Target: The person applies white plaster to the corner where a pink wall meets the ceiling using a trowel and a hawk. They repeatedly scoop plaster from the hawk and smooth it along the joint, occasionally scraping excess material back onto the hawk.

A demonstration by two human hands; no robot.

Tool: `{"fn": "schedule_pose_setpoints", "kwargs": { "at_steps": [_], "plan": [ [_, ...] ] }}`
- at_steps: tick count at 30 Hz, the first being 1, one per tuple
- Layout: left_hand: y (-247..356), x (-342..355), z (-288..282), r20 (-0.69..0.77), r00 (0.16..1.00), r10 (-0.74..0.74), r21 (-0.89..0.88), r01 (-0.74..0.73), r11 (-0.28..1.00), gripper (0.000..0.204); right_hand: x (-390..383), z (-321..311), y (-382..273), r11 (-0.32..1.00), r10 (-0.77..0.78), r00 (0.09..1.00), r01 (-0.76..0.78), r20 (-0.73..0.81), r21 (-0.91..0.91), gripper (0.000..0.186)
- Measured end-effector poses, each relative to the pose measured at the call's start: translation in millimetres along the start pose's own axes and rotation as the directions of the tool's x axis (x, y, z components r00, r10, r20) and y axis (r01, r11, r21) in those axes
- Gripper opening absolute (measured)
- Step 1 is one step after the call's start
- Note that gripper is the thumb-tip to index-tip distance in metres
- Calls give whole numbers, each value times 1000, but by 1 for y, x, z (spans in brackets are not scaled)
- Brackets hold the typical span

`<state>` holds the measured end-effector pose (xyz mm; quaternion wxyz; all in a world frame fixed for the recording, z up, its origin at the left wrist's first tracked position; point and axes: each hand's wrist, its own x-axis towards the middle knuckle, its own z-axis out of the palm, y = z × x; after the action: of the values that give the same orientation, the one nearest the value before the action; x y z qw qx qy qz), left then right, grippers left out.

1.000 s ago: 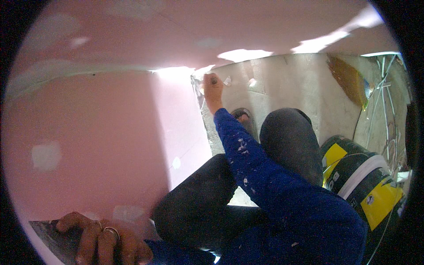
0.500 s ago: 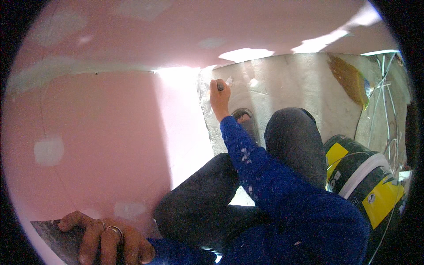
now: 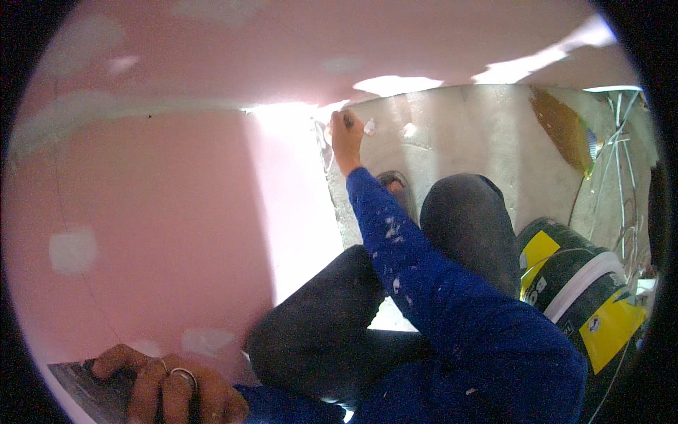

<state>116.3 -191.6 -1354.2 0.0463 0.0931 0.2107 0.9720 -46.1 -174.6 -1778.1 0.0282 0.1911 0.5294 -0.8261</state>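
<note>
My right hand is stretched forward, closed in a fist round the dark-handled tool. Its working end is hidden, in the corner where the pink plasterboard meets the rough floor strip and the far pink board. At the lower left my left hand grips a dark, flat metal plate, its fingers bent over the surface and a ring on one of them. Part of that plate runs out of view. Pale patches of filler dot the pink boards, and a filled seam runs along the join.
Close to my right stands a black bucket with yellow labels and a white band. Behind it are thin metal wires or rods and a brown stain. Small white scraps lie near my foot. Strong sunlight falls across the corner.
My right hand has shifted a little forward and left, closer into the corner, with the tool in it. My left hand with the plate has stayed almost in place.
</note>
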Motion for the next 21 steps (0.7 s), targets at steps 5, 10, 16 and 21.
{"fn": "schedule_pose_setpoints", "kwargs": {
  "at_steps": [5, 10, 16, 21],
  "plan": [
    [-3, 2, 2, -13, 999, 43, 9, -43, 999, 48, -24, -7, -8, 993, -111, 994, 111, 19, -40, 31],
    [-3, 1, 0, -5, 998, 62, -15, -62, 998, 48, -22, 22, -2, 869, -392, 913, 407, 111, -281, 27],
    [-5, -4, -6, 109, 985, 133, 41, -138, 990, 62, -15, -14, -1, 993, 97, 995, -95, -32, 68, 27],
    [3, -4, -7, 104, 993, 54, 9, -55, 998, 60, -16, 5, 2, 971, -200, 977, 207, 71, -121, 27]
  ]
}}
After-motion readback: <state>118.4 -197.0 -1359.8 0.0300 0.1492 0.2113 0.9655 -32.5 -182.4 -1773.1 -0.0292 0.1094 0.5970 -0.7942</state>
